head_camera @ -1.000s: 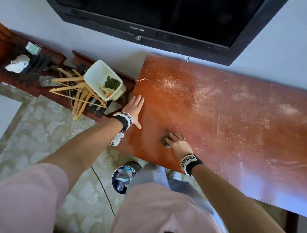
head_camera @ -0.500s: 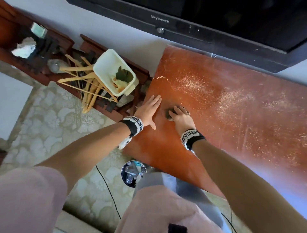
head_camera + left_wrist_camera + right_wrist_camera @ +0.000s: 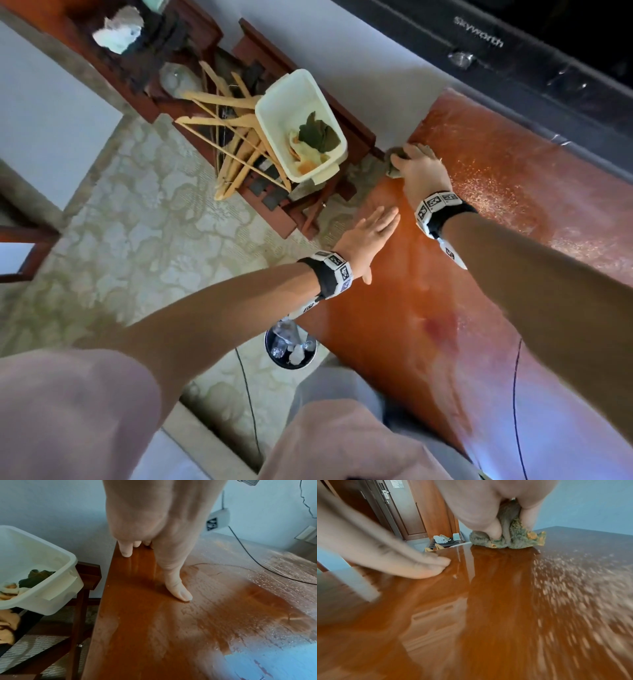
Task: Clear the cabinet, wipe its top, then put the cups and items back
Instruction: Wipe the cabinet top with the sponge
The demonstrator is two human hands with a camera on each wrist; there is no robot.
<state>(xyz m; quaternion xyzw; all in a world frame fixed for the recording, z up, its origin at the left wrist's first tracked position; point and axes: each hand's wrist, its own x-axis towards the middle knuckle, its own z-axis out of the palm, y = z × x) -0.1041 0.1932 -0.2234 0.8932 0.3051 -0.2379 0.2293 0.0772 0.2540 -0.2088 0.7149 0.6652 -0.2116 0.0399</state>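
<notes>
The reddish-brown cabinet top (image 3: 445,291) is bare; its left strip looks dark and wet, and the right part (image 3: 573,588) is speckled with pale dust. My right hand (image 3: 416,171) grips a bunched grey-green cloth (image 3: 511,538) and presses it on the top's far left corner by the wall. The cloth (image 3: 394,161) shows only a little past the fingers in the head view. Flat on the left edge rests my left hand (image 3: 371,233), fingers straight, nothing in it; the wrist view shows its thumb (image 3: 178,588) spread on the wet wood.
A white plastic tub (image 3: 301,126) with rags sits on a dark wooden rack (image 3: 284,209) left of the cabinet, beside several wooden hangers (image 3: 233,137). A bin (image 3: 291,346) stands on the floor near the front corner. A TV (image 3: 513,41) hangs above. A black cable (image 3: 257,563) crosses the top.
My right hand has pushed the cloth from the front of the top away toward the wall, up to the far left corner. The left hand has stayed flat on the left edge.
</notes>
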